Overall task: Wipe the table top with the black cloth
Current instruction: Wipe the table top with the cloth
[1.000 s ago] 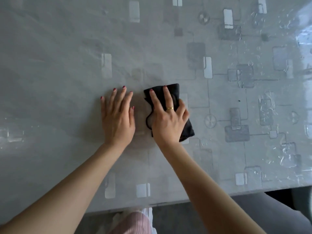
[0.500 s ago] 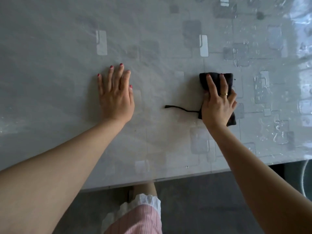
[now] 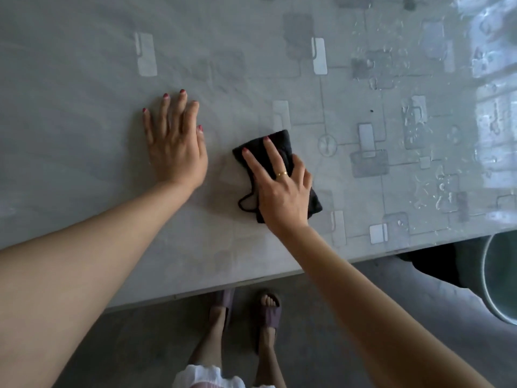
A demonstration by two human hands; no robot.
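Note:
A folded black cloth (image 3: 281, 142) lies on the grey patterned table top (image 3: 84, 79), a thin black loop of it trailing at its near left side. My right hand (image 3: 282, 189) presses flat on the cloth, covering its middle, fingers pointing away from me. My left hand (image 3: 176, 144) rests palm down on the bare table to the left of the cloth, fingers spread, holding nothing. A narrow gap of table separates the two hands.
The table's near edge (image 3: 223, 284) runs diagonally across the lower view. Water drops and a bright reflection (image 3: 492, 121) cover the table's right side. A round grey bucket (image 3: 500, 278) stands on the floor at the right. My sandalled feet (image 3: 268, 306) are below the edge.
My right hand slid the cloth out to the right, then back left toward my left hand. The cloth's loop now curls beside it. My left hand stayed flat.

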